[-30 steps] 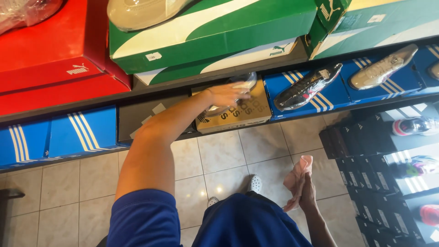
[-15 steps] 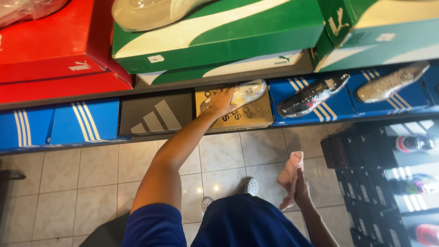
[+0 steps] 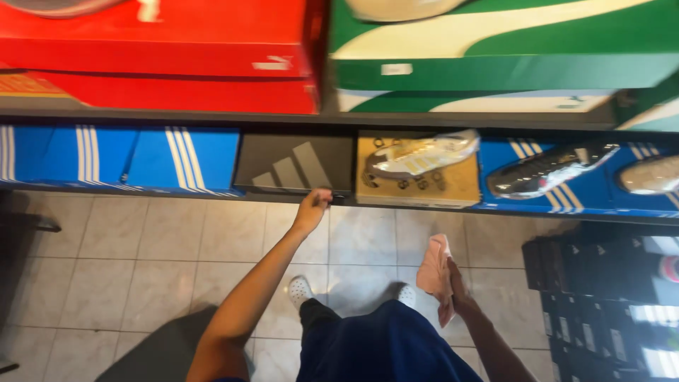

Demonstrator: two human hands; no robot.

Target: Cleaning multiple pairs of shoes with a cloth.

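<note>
Touching dark shoebox [image 3: 293, 165] edge – left hand [image 3: 312, 209]; right hand [image 3: 456, 286] gripping pink cloth [image 3: 433, 267].

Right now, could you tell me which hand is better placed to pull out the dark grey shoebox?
Probably the left. The left hand already touches the dark grey shoebox at its lower front edge, while the right hand hangs lower, away from the shelf, gripping a pink cloth.

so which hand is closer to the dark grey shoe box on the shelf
Left. The left hand touches the lower front edge of the dark grey shoe box; the right hand hangs lower right, holding a pink cloth.
</note>
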